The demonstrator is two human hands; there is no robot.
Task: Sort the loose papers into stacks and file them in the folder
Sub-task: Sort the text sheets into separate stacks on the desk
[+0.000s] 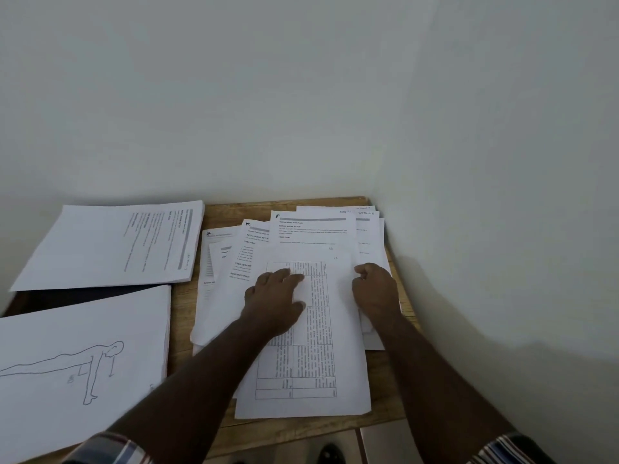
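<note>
A: What lay at the frame's left?
B: A printed stack [114,246] above, a figure-drawing stack [83,360] below.
A: And at centre?
B: The left hand [274,296] rested flat, fingers straight, on a table-printed sheet [308,346] topping the loose papers [301,236].
A: Right of it?
B: The right hand [376,294], fingers curled, gripped that sheet's right edge.

Two bare forearms reach in from the near edge, each ending in a bare hand: the left hand [273,296] and the right hand [376,296]. No rings, watch or bands show on either. At the near left a short sleeve [110,450] is plaid in blue, white and reddish stripes; at the near right a matching striped sleeve cuff [505,450] shows
</note>
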